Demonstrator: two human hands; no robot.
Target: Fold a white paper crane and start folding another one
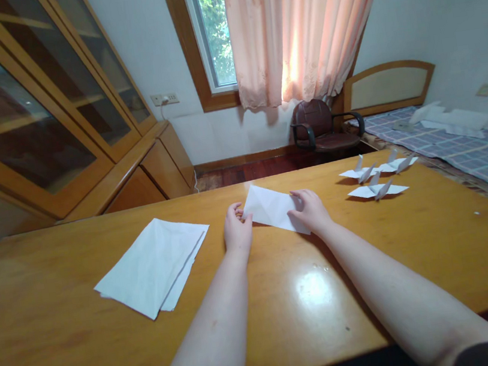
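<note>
A folded sheet of white paper (271,206), creased across its face, is held between my two hands just above or on the far part of the table. My left hand (238,229) pinches its left edge, thumb on the near side and fingers curled. At the right end, my right hand (312,211) grips the paper between thumb and fingers. Left of my hands lies a stack of white paper sheets (155,265), slightly fanned. Several folded paper cranes (376,190) stand at the table's far right.
The wooden table (68,353) spans the view. Beyond it stand a glass-fronted cabinet (100,161) at left, a brown armchair (320,127) under the curtain (295,30), and a bed (461,146) at right. A tiny white scrap (476,212) lies near the table's right edge.
</note>
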